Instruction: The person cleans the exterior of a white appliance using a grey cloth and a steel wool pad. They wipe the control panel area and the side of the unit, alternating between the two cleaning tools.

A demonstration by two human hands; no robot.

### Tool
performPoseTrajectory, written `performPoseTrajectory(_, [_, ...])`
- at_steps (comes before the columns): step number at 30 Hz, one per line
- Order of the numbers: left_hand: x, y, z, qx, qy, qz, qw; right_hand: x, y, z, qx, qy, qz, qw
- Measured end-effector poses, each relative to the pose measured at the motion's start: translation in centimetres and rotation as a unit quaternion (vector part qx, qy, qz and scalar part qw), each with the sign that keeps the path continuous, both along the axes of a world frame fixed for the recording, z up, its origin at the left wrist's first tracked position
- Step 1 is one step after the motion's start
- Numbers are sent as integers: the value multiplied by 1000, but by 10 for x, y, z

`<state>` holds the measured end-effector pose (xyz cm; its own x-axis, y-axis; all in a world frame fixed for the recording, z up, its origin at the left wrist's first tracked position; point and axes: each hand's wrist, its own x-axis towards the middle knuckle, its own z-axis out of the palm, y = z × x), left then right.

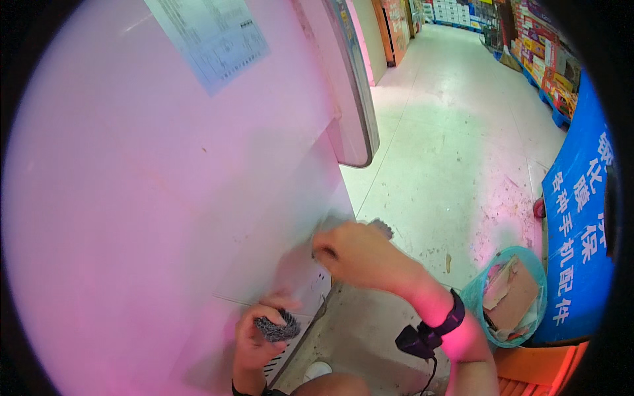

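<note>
My left hand (252,334) grips a grey steel-wool scourer (277,326), low in front of a white appliance panel (163,198). Curled and slightly blurred, my right hand (346,250) is up close to the panel's right edge. Its fingertips are turned away, so whether anything is inside them is hidden. A dark grey, ragged-edged thing (381,227) shows just behind that hand; I cannot tell whether the hand touches it. Vent slots (275,364) run along the panel's lower edge. A black strapped device (418,339) with a cable sits on my right wrist.
A printed sheet (218,44) is stuck on the panel. A rounded, metal-trimmed edge (364,123) juts out above the tiled floor (431,148). At right stand a teal waste bin (475,297) holding cardboard, a blue sign (569,222) and an orange slatted seat (535,371). Stacked goods (540,54) line the aisle.
</note>
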<state>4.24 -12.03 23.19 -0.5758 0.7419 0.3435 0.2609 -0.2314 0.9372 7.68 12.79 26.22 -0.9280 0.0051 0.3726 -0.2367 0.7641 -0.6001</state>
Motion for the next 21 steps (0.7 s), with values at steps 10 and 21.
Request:
performPoseTrajectory(10, [-9, 25, 0, -31, -38, -17, 999, 20, -29, 34, -162, 34, 99, 981])
performPoseTrajectory(21, [-12, 65, 5, -124, 233, 245, 933, 29, -50, 28, -187, -100, 24, 977])
